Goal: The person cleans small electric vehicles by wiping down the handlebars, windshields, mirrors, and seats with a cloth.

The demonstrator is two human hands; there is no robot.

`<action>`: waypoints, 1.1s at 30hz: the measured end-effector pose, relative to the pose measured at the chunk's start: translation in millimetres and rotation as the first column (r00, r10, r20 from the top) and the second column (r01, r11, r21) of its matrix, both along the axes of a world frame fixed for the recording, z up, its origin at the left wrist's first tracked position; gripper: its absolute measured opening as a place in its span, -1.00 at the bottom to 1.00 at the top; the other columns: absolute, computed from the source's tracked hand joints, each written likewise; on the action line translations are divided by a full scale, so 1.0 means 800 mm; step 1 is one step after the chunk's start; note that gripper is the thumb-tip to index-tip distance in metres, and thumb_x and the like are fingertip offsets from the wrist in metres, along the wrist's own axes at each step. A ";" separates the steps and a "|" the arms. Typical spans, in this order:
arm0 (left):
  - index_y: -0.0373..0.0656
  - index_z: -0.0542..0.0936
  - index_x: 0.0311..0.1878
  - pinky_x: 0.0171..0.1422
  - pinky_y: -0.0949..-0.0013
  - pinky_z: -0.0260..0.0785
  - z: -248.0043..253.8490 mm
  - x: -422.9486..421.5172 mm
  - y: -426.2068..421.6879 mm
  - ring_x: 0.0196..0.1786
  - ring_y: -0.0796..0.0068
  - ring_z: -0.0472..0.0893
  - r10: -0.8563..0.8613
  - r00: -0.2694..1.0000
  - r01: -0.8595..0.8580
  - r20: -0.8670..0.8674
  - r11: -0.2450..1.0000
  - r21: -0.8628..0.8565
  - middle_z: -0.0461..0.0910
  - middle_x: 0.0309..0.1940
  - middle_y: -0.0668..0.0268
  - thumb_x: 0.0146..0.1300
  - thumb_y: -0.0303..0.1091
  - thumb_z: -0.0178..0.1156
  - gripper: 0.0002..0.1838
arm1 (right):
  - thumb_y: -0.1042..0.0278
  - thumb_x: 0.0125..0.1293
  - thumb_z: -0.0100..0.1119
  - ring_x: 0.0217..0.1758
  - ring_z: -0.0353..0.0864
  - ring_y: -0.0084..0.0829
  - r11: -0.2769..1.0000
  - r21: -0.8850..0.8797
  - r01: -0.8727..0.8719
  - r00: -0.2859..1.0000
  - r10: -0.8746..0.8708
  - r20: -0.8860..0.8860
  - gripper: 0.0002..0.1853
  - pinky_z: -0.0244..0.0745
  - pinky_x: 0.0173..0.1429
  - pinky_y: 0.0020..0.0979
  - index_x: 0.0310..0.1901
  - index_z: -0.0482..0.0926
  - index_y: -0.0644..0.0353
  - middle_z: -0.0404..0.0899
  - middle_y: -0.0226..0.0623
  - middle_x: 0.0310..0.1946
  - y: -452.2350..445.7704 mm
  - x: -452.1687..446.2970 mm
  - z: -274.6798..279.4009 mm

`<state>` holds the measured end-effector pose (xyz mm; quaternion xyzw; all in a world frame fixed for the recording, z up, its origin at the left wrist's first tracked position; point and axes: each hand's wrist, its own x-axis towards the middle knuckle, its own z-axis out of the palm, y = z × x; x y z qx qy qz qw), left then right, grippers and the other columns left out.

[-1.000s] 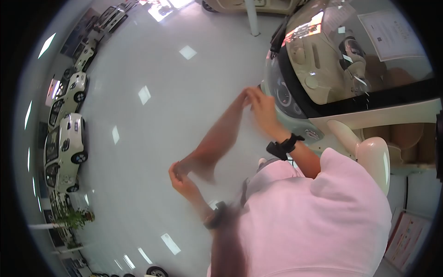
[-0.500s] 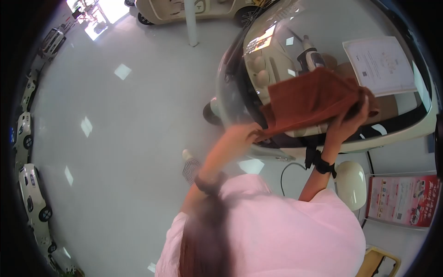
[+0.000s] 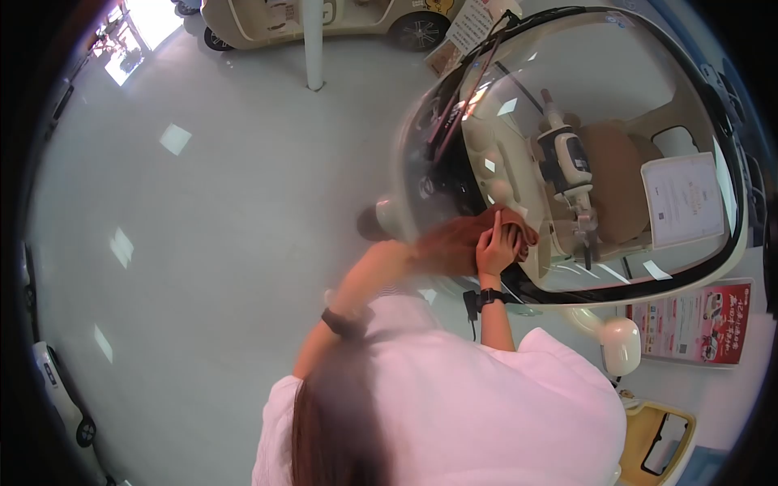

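Observation:
A reddish-brown cloth [image 3: 462, 243], bunched and partly folded, lies over the lower corner of a small vehicle's windshield [image 3: 624, 89]. My right hand [image 3: 498, 249] grips its thicker right end, with the fingers laid over the folds against the glass. At the cloth's left end is my left hand [image 3: 397, 255], smeared by motion; it appears closed around the fabric, though the fingers are hard to make out. Through the glass show a handlebar with a display [image 3: 571, 158] and a brown seat [image 3: 616, 182].
A printed white sheet [image 3: 685, 198] is at the windshield's right side. Near my right arm, a cream side mirror [image 3: 621, 344] sticks out in front of a red and white poster [image 3: 697, 324]. A white pole [image 3: 314, 49] and another cream vehicle [image 3: 356, 24] stand farther off.
The cloth went from stretched between my hands above the windshield to bunched low on its corner. My right hand moved down and left with it; the view shifted too.

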<state>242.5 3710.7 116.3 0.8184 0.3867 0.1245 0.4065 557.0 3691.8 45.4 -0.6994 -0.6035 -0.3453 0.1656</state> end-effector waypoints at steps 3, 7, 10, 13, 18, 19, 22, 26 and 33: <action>-0.14 0.73 -0.05 0.02 0.04 0.50 0.012 -0.039 0.027 -0.11 -0.03 0.67 -0.009 0.999 0.007 -0.045 0.999 -0.038 0.73 -0.18 0.07 0.16 -0.37 0.26 -0.73 | 0.30 0.34 0.11 0.36 0.49 -0.09 0.993 -0.117 -0.032 0.996 0.023 -0.081 -0.37 0.26 0.46 -0.04 0.48 0.38 -0.01 0.61 -0.18 0.20 0.026 -0.050 -0.061; -0.19 0.75 -0.22 -0.02 0.02 0.50 -0.025 -0.084 0.087 -0.18 -0.06 0.68 -0.031 0.998 0.032 -0.058 0.999 0.020 0.72 -0.27 0.03 0.15 -0.34 0.24 -0.79 | 0.26 0.35 0.09 0.43 0.41 -0.13 0.951 -0.308 -0.039 0.982 -0.021 -0.189 -0.32 0.18 0.49 -0.01 0.53 0.31 -0.07 0.58 -0.21 0.26 0.058 -0.105 -0.110; -0.23 0.73 -0.40 -0.09 0.00 0.52 -0.067 -0.107 0.139 -0.27 -0.09 0.68 -0.035 0.998 0.037 -0.054 0.998 0.045 0.70 -0.39 0.00 0.11 -0.27 0.22 -0.78 | 0.27 0.35 0.07 0.44 0.36 -0.05 0.904 -0.419 0.084 0.945 -0.205 -0.253 -0.25 0.18 0.49 -0.01 0.59 0.16 -0.06 0.49 -0.15 0.34 0.098 -0.149 -0.137; -0.13 0.78 -0.30 -0.06 0.06 0.57 -0.101 -0.131 0.219 -0.17 -0.01 0.72 -0.187 0.942 0.219 -0.278 0.972 0.089 0.74 -0.29 0.07 0.14 -0.34 0.25 -0.84 | 0.25 0.39 0.06 0.45 0.34 0.02 0.888 -0.417 0.196 0.858 -0.361 -0.365 -0.24 0.19 0.49 0.01 0.61 0.10 0.01 0.44 -0.06 0.38 0.153 -0.205 -0.163; -0.07 0.78 -0.28 -0.05 0.05 0.55 -0.079 -0.200 0.351 -0.17 -0.03 0.70 -0.107 0.970 0.127 -0.221 0.989 0.078 0.75 -0.26 0.12 0.15 -0.29 0.25 -0.83 | 0.22 0.43 0.02 0.37 0.39 0.11 0.793 -0.324 0.515 0.653 -0.608 -0.451 -0.25 0.31 0.37 0.05 0.57 0.07 0.30 0.41 0.16 0.36 0.246 -0.275 -0.190; -0.06 0.77 -0.29 -0.06 0.05 0.54 -0.075 -0.209 0.372 -0.19 -0.04 0.70 -0.101 0.988 0.112 -0.116 0.989 0.098 0.75 -0.27 0.12 0.14 -0.26 0.25 -0.83 | 0.20 0.44 0.02 0.35 0.40 0.14 0.764 -0.338 0.549 0.590 -0.641 -0.492 -0.25 0.31 0.36 0.04 0.56 0.07 0.34 0.40 0.20 0.35 0.258 -0.283 -0.188; -0.08 0.79 -0.20 -0.04 0.03 0.56 -0.038 -0.227 0.426 -0.16 -0.01 0.72 -0.112 0.992 0.117 -0.064 0.990 0.075 0.75 -0.29 0.13 0.16 -0.34 0.26 -0.81 | 0.13 0.47 -0.02 0.32 0.39 0.21 0.717 -0.249 0.651 0.438 -0.623 -0.648 -0.25 0.31 0.36 -0.01 0.53 0.08 0.44 0.36 0.30 0.35 0.320 -0.303 -0.194; -0.11 0.78 -0.22 -0.05 0.03 0.55 -0.044 -0.240 0.494 -0.19 -0.04 0.70 -0.259 0.960 0.266 -0.104 0.962 0.057 0.74 -0.30 0.09 0.14 -0.33 0.27 -0.81 | 0.19 0.49 -0.06 0.46 0.22 0.16 0.836 -0.143 0.529 0.518 -0.453 -0.726 -0.27 0.17 0.49 -0.05 0.55 0.02 0.41 0.18 0.24 0.45 0.365 -0.333 -0.208; -0.22 0.73 -0.19 -0.06 0.02 0.50 -0.059 -0.374 0.644 -0.16 -0.12 0.67 -0.230 0.973 0.231 -0.026 0.969 0.084 0.70 -0.28 -0.02 0.17 -0.35 0.22 -0.79 | 0.62 0.31 0.07 0.63 0.06 0.07 0.977 -0.176 0.117 0.472 -0.211 -0.856 -0.16 0.04 0.65 -0.15 0.59 -0.04 0.31 0.03 0.13 0.59 0.508 -0.435 -0.205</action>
